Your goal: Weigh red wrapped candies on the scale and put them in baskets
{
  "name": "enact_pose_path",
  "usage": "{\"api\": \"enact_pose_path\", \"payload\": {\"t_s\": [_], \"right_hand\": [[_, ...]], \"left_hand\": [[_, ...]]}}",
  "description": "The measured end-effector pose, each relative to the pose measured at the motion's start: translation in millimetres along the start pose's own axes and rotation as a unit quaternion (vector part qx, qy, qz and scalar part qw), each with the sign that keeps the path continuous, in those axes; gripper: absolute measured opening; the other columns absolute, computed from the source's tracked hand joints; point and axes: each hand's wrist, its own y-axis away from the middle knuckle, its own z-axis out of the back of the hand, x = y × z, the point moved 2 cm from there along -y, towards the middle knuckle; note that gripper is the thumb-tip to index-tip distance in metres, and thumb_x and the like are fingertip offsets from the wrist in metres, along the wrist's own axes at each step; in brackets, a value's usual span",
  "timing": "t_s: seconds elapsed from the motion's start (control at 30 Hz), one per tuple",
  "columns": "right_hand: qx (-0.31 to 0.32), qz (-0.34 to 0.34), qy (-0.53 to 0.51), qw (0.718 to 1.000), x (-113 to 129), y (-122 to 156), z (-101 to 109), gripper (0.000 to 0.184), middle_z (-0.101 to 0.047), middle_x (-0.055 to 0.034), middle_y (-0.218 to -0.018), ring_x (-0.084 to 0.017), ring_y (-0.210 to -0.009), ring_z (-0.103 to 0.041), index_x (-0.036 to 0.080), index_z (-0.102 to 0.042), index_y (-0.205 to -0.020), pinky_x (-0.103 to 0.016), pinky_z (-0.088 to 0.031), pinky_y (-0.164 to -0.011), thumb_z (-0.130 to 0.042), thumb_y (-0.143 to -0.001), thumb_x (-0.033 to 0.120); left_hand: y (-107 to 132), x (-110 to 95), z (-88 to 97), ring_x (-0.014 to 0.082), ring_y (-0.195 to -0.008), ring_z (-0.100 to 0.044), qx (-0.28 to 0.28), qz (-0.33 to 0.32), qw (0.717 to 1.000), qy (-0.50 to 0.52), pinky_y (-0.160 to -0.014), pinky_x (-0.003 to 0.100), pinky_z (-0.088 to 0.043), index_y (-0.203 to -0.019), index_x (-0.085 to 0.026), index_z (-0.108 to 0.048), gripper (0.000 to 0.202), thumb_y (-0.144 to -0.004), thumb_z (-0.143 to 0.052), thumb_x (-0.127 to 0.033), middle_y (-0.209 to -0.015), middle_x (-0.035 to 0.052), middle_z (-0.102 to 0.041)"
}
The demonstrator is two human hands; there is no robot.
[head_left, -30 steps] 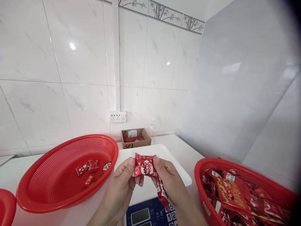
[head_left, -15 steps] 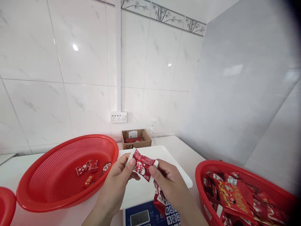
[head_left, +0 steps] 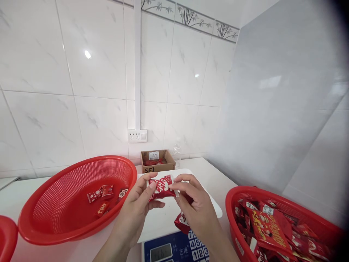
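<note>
My left hand (head_left: pixel 136 214) and my right hand (head_left: pixel 195 209) pinch a small red candy packet (head_left: pixel 160 186) between them, one at each end, above the white pan (head_left: pixel 207 194) of a scale. A second red packet (head_left: pixel 182 221) shows under my right palm, tucked in the lower fingers. The scale's blue front panel (head_left: pixel 174 249) with a display and number keys sits just below my hands.
A red mesh basket (head_left: pixel 68 196) at left holds a few red packets. Another red basket (head_left: pixel 275 225) at right is full of red packets. A small cardboard box (head_left: pixel 156 161) stands by the tiled wall under a power socket (head_left: pixel 137 135). Another red rim (head_left: pixel 7 236) shows at far left.
The packet has been turned from upright to lying lengthwise between my fingertips and shifted slightly left and up. The view has tilted a little.
</note>
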Motion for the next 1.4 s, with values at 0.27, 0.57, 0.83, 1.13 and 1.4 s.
{"api": "enact_pose_path", "payload": {"t_s": [0.27,0.57,0.83,1.13,1.4], "right_hand": [[-0.006,-0.19,-0.106,0.976,-4,-5,5,0.042,-0.06,-0.0007,-0.073,-0.01,-0.05,-0.044,0.019,-0.063,-0.098,-0.022,-0.038,-0.047,-0.051,-0.09,0.058],[0.036,-0.133,-0.036,0.99,6,-1,1,0.04,-0.058,0.0003,-0.065,-0.014,-0.061,-0.049,0.018,-0.061,-0.071,-0.024,-0.039,-0.056,-0.054,-0.09,0.052],[0.062,-0.137,-0.091,0.984,8,0,0,0.028,-0.062,0.0005,-0.071,-0.014,-0.063,-0.051,0.019,-0.067,-0.087,-0.023,-0.041,-0.057,-0.064,-0.085,0.046],[0.089,-0.125,-0.056,0.987,11,-1,2,0.026,-0.054,0.0027,-0.066,-0.013,-0.06,-0.046,0.019,-0.063,-0.081,-0.023,-0.038,-0.055,-0.06,-0.089,0.044],[0.057,-0.185,-0.01,0.981,-6,-6,0,0.028,-0.067,-0.0027,-0.08,-0.018,-0.068,-0.059,0.02,-0.068,-0.099,-0.028,-0.045,-0.062,-0.051,-0.091,0.041]], "left_hand": [[1,3,1.2,0.0139,-0.093,-0.059,0.006,-0.061,0.998,0.013,-0.078,0.023,-0.05,-0.127,-0.03,-0.054,0.057,-0.076,-0.078,-0.041,-0.111,0.0013,-0.065],[4,1,-5.4,0.0151,-0.083,-0.058,0.09,-0.011,0.995,-0.029,-0.08,0.026,-0.047,-0.101,-0.023,-0.071,0.036,-0.073,-0.08,-0.044,-0.088,0.0015,-0.069],[8,-4,-8.4,0.0113,-0.079,-0.055,0.094,-0.06,0.993,-0.044,-0.075,0.02,-0.046,-0.093,-0.024,-0.073,0.019,-0.079,-0.076,-0.037,-0.083,-0.0012,-0.066],[7,-1,-3.6,0.0167,-0.085,-0.062,0.085,-0.072,0.993,-0.045,-0.079,0.027,-0.05,-0.091,-0.021,-0.071,0.021,-0.079,-0.076,-0.037,-0.088,0.0023,-0.071],[-5,2,3.1,0.0257,-0.11,-0.057,-0.02,-0.103,0.97,-0.217,-0.094,0.041,-0.046,-0.119,-0.022,-0.053,0.041,-0.086,-0.063,-0.043,-0.119,0.01,-0.062]]}}
